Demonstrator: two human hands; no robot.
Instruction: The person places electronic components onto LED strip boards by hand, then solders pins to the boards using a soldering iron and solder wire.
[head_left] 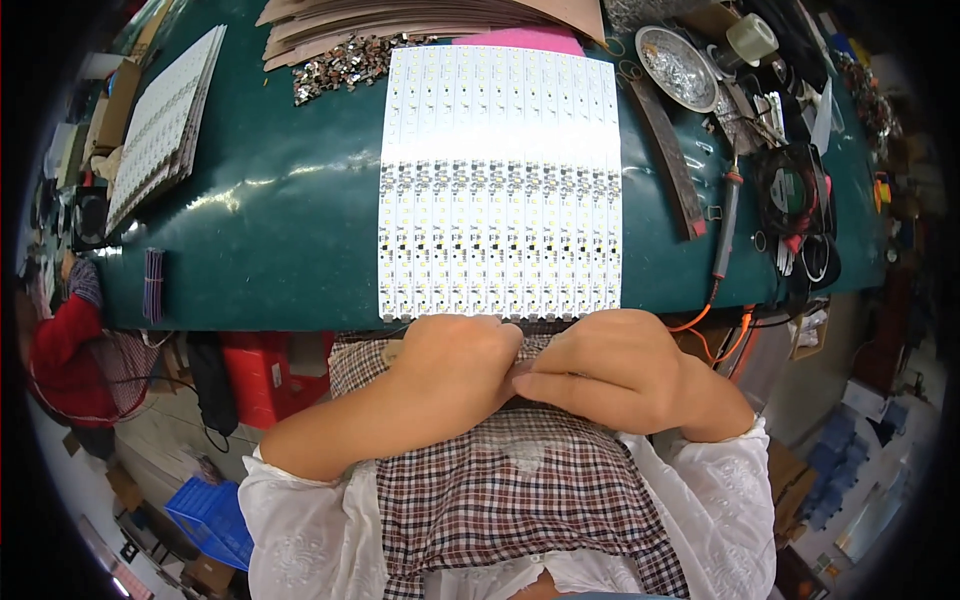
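A white panel of side-by-side LED circuit strips (500, 225) lies on the green table, its near end at the table's front edge. My left hand (455, 352) is closed at that near edge, knuckles up. Beside it my right hand (612, 362) is also closed, thumb and fingers drawn together toward the left hand. The two hands nearly meet over my checked apron (520, 480). Whatever sits between their fingers is hidden by the hands, so I cannot make it out.
Right of the panel lie a dark metal bar (668, 160), a soldering iron (728, 225) with orange cord and a small fan (790, 190). Small metal pieces (345, 70) and cardboard sheets (430, 22) are behind. More LED panels (165, 130) stand left, near a co-worker's red sleeve (68, 330).
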